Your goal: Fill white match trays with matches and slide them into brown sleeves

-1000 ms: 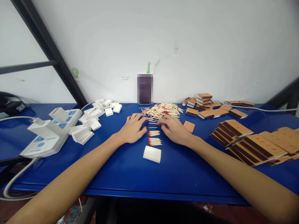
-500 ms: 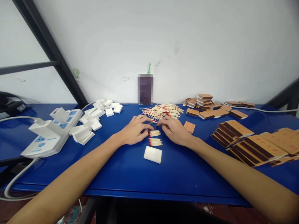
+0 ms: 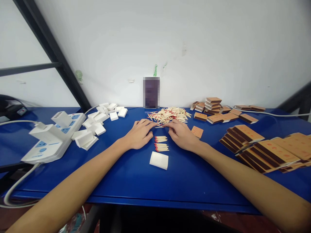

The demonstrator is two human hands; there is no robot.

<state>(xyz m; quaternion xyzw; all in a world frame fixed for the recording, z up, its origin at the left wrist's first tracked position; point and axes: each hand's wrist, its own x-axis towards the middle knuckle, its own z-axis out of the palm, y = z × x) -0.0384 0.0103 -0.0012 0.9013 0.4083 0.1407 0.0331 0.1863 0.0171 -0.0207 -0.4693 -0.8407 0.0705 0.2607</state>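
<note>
My left hand [image 3: 140, 134] rests on the blue table, index finger stretched out and thumb apart. From the other side, my right hand [image 3: 181, 133] reaches in with its index finger extended. Both index fingertips touch opposite ends of a few matches [image 3: 159, 126] at the near edge of a loose pile of matches [image 3: 173, 114]. Whether any match is gripped cannot be made out. Between the hands lie two small rows of matches, a farther row [image 3: 161, 139] and a nearer row [image 3: 162, 147], red heads to the left. Closest to me is a white matchbox tray [image 3: 158, 160].
Several white trays [image 3: 93, 124] lie at left beside a white power strip [image 3: 53, 142] with plugs and cables. Orange matchbox sleeves [image 3: 274, 150] are stacked at right, more sleeves [image 3: 213, 110] behind. One sleeve [image 3: 197, 132] lies by my right wrist. A pixelated dark rectangle [image 3: 151, 94] stands against the wall.
My left thumb and fingers have drawn back from the farther row of matches, leaving it uncovered. Both index fingertips have shifted slightly away from me to the pile's near edge.
</note>
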